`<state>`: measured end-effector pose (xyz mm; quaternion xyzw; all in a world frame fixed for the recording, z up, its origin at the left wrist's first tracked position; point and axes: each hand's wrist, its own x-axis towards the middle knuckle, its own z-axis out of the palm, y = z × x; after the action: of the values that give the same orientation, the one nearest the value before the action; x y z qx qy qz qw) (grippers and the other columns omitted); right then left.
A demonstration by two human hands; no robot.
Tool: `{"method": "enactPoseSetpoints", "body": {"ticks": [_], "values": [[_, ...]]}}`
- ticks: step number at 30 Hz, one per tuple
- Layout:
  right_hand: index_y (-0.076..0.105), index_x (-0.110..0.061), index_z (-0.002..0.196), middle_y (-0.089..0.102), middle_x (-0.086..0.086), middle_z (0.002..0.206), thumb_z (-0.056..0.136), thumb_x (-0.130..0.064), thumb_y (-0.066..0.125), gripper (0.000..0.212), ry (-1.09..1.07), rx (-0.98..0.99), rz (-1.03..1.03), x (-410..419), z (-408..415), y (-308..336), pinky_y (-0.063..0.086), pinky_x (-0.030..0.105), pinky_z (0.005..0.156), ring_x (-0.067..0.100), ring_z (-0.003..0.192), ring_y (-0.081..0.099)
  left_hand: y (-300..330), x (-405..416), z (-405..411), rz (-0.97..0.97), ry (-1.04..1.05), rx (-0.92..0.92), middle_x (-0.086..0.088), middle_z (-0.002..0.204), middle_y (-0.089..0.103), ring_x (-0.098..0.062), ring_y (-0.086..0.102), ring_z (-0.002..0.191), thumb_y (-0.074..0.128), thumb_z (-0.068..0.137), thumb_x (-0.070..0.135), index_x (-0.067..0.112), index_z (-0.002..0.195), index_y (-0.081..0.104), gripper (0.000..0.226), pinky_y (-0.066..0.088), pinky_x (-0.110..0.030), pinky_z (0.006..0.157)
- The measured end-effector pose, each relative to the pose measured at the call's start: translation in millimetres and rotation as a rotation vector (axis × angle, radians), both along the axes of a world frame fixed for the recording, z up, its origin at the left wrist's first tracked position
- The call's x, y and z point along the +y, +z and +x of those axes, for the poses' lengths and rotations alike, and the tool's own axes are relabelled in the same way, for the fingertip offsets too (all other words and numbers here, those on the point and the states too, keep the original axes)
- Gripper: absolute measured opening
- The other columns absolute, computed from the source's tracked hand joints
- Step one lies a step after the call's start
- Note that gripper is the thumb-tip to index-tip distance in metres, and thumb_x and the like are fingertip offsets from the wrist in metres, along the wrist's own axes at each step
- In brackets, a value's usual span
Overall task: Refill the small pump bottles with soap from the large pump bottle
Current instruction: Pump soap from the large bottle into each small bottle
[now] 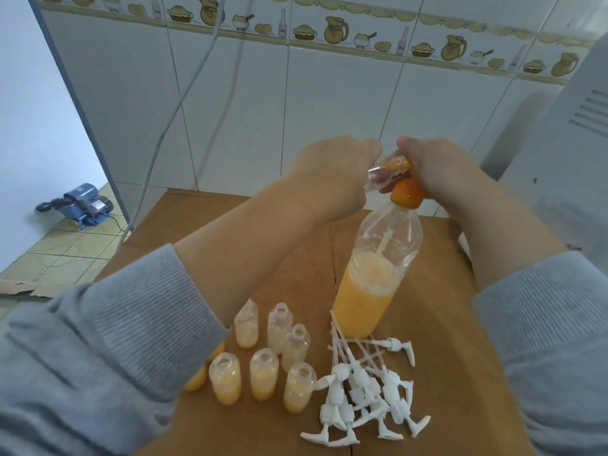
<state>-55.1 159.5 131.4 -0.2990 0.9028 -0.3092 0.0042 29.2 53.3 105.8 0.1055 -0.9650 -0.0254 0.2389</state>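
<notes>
A large clear bottle [371, 284], about half full of orange soap, stands upright on the wooden table [444, 340]. Its orange pump head [406, 192] is under my right hand [437, 169], whose fingers close over it. My left hand [332, 172] holds a small clear bottle [378, 174] tilted with its mouth against the pump's spout. Several small open bottles [263, 373], each holding a little orange soap, stand in a group at the front left. A pile of white pump tops [365, 390] with long tubes lies to their right.
A white tiled wall with a patterned border [329, 31] rises behind the table. A grey cable [184, 93] hangs down the wall at left. A blue water pump [82, 205] sits on the floor at far left. A white plastic chair [566, 143] stands at right.
</notes>
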Motion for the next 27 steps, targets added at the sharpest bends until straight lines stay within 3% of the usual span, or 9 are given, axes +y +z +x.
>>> {"method": "enactPoseSetpoints", "body": {"ticks": [1, 4, 8, 9, 13, 17, 21, 24, 27], "values": [[0.04, -0.012, 0.098, 0.051, 0.007, 0.089, 0.101, -0.021, 0.037, 0.01, 0.008, -0.032, 0.024, -1, 3, -1, 0.038, 0.021, 0.058, 0.011, 0.059, 0.043, -2, 0, 0, 0.008, 0.0, -0.017, 0.008, 0.069, 0.033, -0.018, 0.045, 0.073, 0.054, 0.085, 0.014, 0.022, 0.089, 0.034, 0.022, 0.033, -0.027, 0.056], [0.049, -0.011, 0.094, 0.062, 0.016, 0.101, 0.101, -0.031, 0.035, 0.026, 0.028, -0.13, 0.001, 0, 5, -2, 0.049, 0.033, 0.077, 0.027, 0.082, 0.058, -2, -2, 1, 0.001, -0.011, -0.028, 0.009, 0.068, 0.033, -0.016, 0.041, 0.068, 0.054, 0.085, 0.015, 0.022, 0.089, 0.035, 0.021, 0.025, -0.024, 0.048], [0.059, -0.015, 0.08, 0.065, -0.008, 0.061, 0.102, -0.032, 0.033, 0.037, 0.053, -0.239, -0.182, 11, 6, 6, 0.04, 0.016, 0.055, 0.004, 0.052, 0.062, 6, 0, 2, -0.043, -0.044, 0.033, 0.009, 0.067, 0.032, -0.015, 0.041, 0.068, 0.057, 0.086, 0.022, 0.022, 0.089, 0.034, 0.023, 0.025, -0.023, 0.049], [0.059, -0.015, 0.081, 0.064, -0.009, 0.059, 0.102, -0.031, 0.033, 0.038, 0.063, -0.242, -0.188, 12, 6, 9, 0.04, 0.015, 0.055, 0.002, 0.05, 0.061, 7, 0, 1, -0.049, -0.048, 0.041, 0.009, 0.067, 0.031, -0.015, 0.042, 0.07, 0.058, 0.086, 0.024, 0.022, 0.09, 0.034, 0.024, 0.026, -0.024, 0.05], [0.049, -0.008, 0.106, 0.055, 0.004, 0.079, 0.102, -0.019, 0.034, 0.019, 0.029, -0.115, -0.114, 3, 0, 2, 0.042, 0.014, 0.06, 0.01, 0.06, 0.057, 1, -3, -2, -0.011, -0.045, 0.036, 0.01, 0.068, 0.034, -0.014, 0.045, 0.072, 0.063, 0.084, 0.03, 0.024, 0.09, 0.035, 0.03, 0.035, -0.025, 0.059], [0.047, -0.01, 0.103, 0.056, 0.013, 0.099, 0.097, -0.021, 0.047, 0.012, 0.002, -0.037, 0.088, -3, -6, -7, 0.046, 0.026, 0.072, 0.024, 0.076, 0.055, -8, -4, -4, 0.016, -0.044, -0.012, 0.01, 0.069, 0.037, -0.013, 0.045, 0.068, 0.066, 0.082, 0.032, 0.024, 0.087, 0.037, 0.031, 0.035, -0.025, 0.057], [0.053, -0.012, 0.086, 0.059, 0.008, 0.093, 0.097, -0.026, 0.046, 0.019, 0.061, -0.032, 0.101, 2, -6, -2, 0.048, 0.028, 0.067, 0.018, 0.071, 0.056, -5, -4, -3, -0.015, -0.046, -0.02, 0.01, 0.069, 0.036, -0.014, 0.045, 0.07, 0.067, 0.082, 0.036, 0.024, 0.088, 0.035, 0.035, 0.035, -0.026, 0.058], [0.061, -0.011, 0.093, 0.07, 0.0, 0.08, 0.099, -0.033, 0.039, 0.031, 0.078, -0.068, -0.005, 6, -7, 4, 0.044, 0.023, 0.06, 0.008, 0.065, 0.061, 4, -1, 0, -0.03, -0.06, 0.023, 0.01, 0.069, 0.034, -0.015, 0.044, 0.073, 0.067, 0.082, 0.039, 0.024, 0.089, 0.034, 0.037, 0.032, -0.025, 0.058], [0.051, -0.018, 0.074, 0.06, -0.003, 0.069, 0.1, -0.029, 0.039, 0.031, 0.04, -0.068, -0.086, 6, -7, 1, 0.043, 0.019, 0.056, 0.007, 0.055, 0.056, 3, -3, -1, -0.042, -0.055, 0.037, 0.011, 0.068, 0.033, -0.014, 0.044, 0.071, 0.067, 0.083, 0.035, 0.024, 0.089, 0.035, 0.034, 0.032, -0.024, 0.056]]}}
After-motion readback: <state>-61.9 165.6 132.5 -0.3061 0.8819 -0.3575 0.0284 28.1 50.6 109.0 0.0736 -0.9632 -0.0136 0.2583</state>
